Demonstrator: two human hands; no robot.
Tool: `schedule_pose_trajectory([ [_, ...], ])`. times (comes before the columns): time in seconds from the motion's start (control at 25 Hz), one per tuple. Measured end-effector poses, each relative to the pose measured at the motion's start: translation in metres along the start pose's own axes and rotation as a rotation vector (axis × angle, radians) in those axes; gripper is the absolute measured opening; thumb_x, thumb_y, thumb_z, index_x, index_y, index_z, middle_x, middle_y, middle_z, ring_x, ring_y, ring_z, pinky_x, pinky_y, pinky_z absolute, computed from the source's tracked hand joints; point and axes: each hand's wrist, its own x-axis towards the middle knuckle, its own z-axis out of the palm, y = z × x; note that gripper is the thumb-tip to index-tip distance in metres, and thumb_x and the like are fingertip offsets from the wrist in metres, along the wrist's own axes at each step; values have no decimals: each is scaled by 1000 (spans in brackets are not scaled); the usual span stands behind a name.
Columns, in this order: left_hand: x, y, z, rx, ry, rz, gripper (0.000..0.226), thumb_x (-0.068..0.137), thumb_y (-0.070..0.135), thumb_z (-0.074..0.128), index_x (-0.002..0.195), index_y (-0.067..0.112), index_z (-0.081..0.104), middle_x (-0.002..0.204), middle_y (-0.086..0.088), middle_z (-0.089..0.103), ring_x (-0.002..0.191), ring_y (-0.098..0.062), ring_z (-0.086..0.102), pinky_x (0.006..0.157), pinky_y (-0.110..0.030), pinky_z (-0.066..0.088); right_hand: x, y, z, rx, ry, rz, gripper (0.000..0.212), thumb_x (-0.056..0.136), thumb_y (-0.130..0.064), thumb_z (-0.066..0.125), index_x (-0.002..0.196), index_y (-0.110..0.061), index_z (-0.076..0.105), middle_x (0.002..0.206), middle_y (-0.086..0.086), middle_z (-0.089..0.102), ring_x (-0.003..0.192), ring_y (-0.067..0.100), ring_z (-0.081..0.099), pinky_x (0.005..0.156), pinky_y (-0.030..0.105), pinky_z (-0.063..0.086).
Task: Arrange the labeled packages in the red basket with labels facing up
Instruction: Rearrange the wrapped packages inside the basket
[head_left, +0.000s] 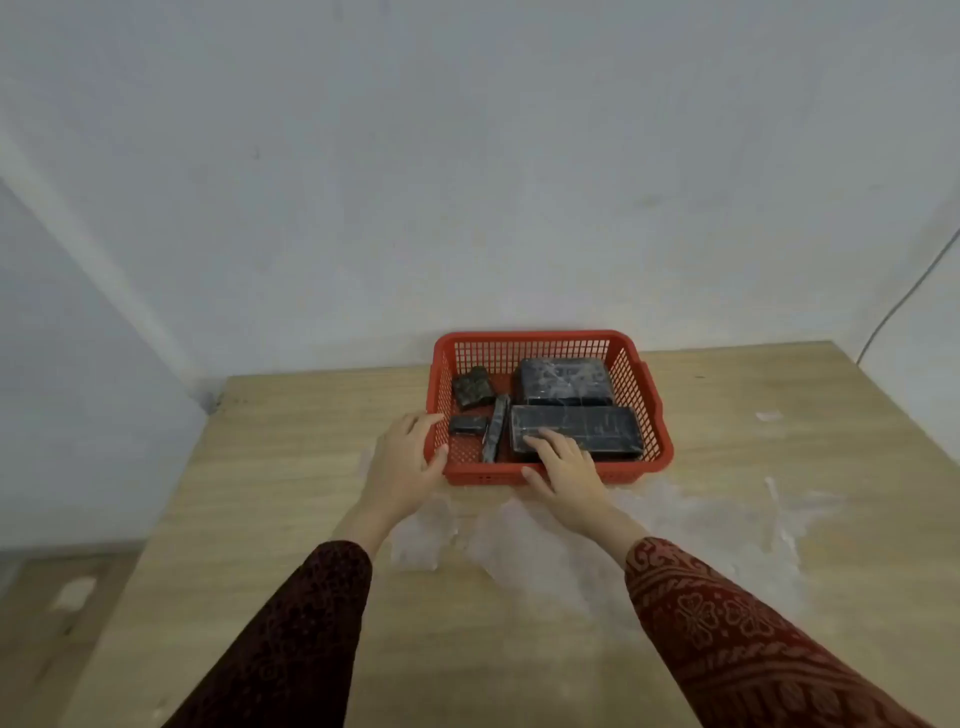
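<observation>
A red mesh basket (535, 342) stands on the wooden table against the wall. Inside lie several black wrapped packages: a large flat one (597, 426) at the front right, a boxy one (563, 380) behind it, a thin long one (496, 426) in the middle, a small one (466, 425) at the front left and a crumpled one (471, 385) at the back left. No label shows on any upper face. My left hand (408, 460) rests on the basket's front left corner, thumb over the rim. My right hand (563, 462) lies over the front rim, fingers spread on the large flat package.
White powdery smears (649, 530) cover the table in front of the basket and to the right. The table's left edge (171, 509) drops off to a lower floor area. A thin cable (904, 301) runs down the wall at the far right.
</observation>
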Motion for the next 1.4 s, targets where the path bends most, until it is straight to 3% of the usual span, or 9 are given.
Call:
schedule_pose_trajectory([
  [0.12,-4,-5,19,-126,12,-84,41,93,22,52,133,14,49,138,-7,48,130,-21,43,110,-33,35,-2,3,11,-142,91,-62,36,98,-40,34,121,-20,53,116,-2,58,108,20,50,92,33,31],
  [0.32,27,-15,34,-209,108,-177,42,94,18,50,136,14,43,135,-9,46,126,-22,45,105,-31,39,2,-6,12,-128,239,9,25,96,-32,43,88,-17,61,84,-3,63,80,22,55,73,34,34],
  [0.52,67,-22,56,-331,126,-289,53,98,19,42,148,21,25,144,-8,42,127,-17,44,101,-25,36,13,-19,4,-93,156,131,23,94,-29,46,85,-16,63,82,0,63,81,22,56,72,33,35],
  [0.76,64,-36,77,-513,126,-307,53,102,22,32,149,36,13,145,20,30,121,24,31,100,-6,30,115,-32,-11,-15,85,-181,20,90,-16,51,108,-10,59,111,12,55,101,30,50,82,41,47],
  [0.88,65,-37,77,-565,133,-330,53,102,20,32,149,37,15,149,20,31,131,13,33,107,-14,31,176,-30,6,-144,-134,-155,40,91,-9,46,131,-17,49,140,18,38,126,37,34,98,48,40],
  [1.0,65,-35,76,-578,148,-320,52,101,18,32,149,36,18,149,25,28,134,12,29,112,-17,28,198,-24,29,-237,-251,-150,50,88,-6,50,136,-22,43,148,18,26,134,39,22,100,52,39],
  [1.16,65,-36,77,-609,143,-327,53,101,15,33,149,32,19,155,9,31,139,-4,33,116,-38,33,208,-20,37,-285,-174,-154,54,84,-11,62,133,-17,41,140,19,35,125,42,32,86,47,52],
  [1.28,64,-35,76,-603,141,-317,52,101,15,33,149,30,19,153,13,30,139,-1,32,116,-40,34,217,-17,29,-346,-163,-251,44,91,-18,54,133,-10,40,129,21,47,118,41,43,84,47,50],
  [1.4,64,-35,75,-613,131,-328,51,102,20,31,149,35,18,153,13,31,137,-4,36,113,-43,38,218,-12,16,97,-25,-143,21,94,-19,46,105,-2,53,93,15,60,84,30,58,64,35,42],
])
